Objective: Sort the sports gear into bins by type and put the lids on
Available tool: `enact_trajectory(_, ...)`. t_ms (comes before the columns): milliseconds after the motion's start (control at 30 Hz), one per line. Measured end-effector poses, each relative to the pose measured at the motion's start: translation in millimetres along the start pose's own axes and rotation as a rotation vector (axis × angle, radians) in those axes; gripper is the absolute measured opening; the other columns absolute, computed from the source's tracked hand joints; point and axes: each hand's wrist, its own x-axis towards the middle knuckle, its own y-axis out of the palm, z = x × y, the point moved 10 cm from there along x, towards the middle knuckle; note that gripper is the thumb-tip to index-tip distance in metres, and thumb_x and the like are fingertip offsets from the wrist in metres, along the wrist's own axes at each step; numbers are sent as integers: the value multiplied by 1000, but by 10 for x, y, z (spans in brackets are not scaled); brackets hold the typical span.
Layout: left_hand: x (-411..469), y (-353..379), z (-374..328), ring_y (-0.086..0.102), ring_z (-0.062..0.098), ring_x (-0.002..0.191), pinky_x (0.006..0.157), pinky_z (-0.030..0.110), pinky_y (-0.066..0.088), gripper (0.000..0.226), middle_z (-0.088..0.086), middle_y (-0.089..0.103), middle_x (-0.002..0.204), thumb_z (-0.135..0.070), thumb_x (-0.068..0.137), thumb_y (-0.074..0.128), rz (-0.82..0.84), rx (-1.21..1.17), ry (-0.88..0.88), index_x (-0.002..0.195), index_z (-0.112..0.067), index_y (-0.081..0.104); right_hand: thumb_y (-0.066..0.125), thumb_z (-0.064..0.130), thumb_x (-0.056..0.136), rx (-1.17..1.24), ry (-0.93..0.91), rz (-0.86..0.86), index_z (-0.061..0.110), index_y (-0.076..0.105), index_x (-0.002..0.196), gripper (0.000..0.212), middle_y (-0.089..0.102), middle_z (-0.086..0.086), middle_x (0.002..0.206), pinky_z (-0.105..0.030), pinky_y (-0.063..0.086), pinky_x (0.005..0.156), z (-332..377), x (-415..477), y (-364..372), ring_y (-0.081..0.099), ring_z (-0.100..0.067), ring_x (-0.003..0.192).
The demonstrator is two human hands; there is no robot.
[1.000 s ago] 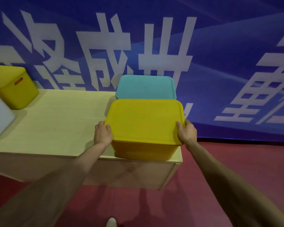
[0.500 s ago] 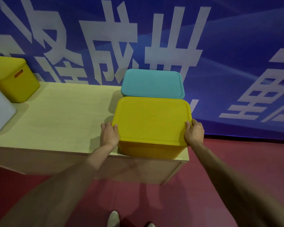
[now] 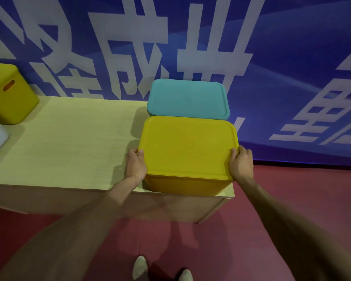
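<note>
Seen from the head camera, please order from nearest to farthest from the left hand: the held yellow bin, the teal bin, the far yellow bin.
1. Held yellow bin: the left hand grips its side.
2. Teal bin: directly behind it.
3. Far yellow bin: far to the left.

both hands (image 3: 135,166) gripping yellow bin lid (image 3: 187,146)

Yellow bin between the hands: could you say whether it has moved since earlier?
No; the yellow bin still sits in front of the teal bin at the table's right end.
</note>
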Motion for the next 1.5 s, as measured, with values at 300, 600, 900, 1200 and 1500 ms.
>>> enact_trajectory(300,-83,49,-414,30,27,137,109,43,34,66,3,14,157,2,92,37,31,412,451,151,-17,13,22,29,103,-283,-249,208,18,6,153,54,-3,-2,162,-41,20,120,168,28,213,4,-21,149)
enact_trajectory(600,-4,89,-627,21,25,143,116,36,24,58,12,23,155,0,90,39,53,735,528,146,-5,25,37,23,96,-375,-292,124,5,45,120,31,38,-13,140,-43,48,83,383,162,46,51,-34,114)
enact_trajectory(900,562,108,-1035,42,26,113,95,36,36,39,11,43,125,-16,93,41,16,682,538,132,-8,41,39,18,94,-372,-300,100,6,41,117,26,42,-10,116,-36,44,75,629,640,147,48,-28,102)
enact_trajectory(1200,763,339,-976,16,21,144,117,37,23,56,4,10,158,-27,102,25,163,490,536,152,-13,3,27,23,97,-487,-341,130,-4,24,146,56,27,-21,153,-42,21,118,494,687,450,23,-33,143)
enact_trajectory(1500,792,345,-964,23,22,139,113,38,31,57,6,15,154,-29,102,26,186,518,526,151,-12,5,19,34,99,-421,-292,200,5,14,151,59,21,-17,155,-43,27,117,437,713,448,19,-29,145)
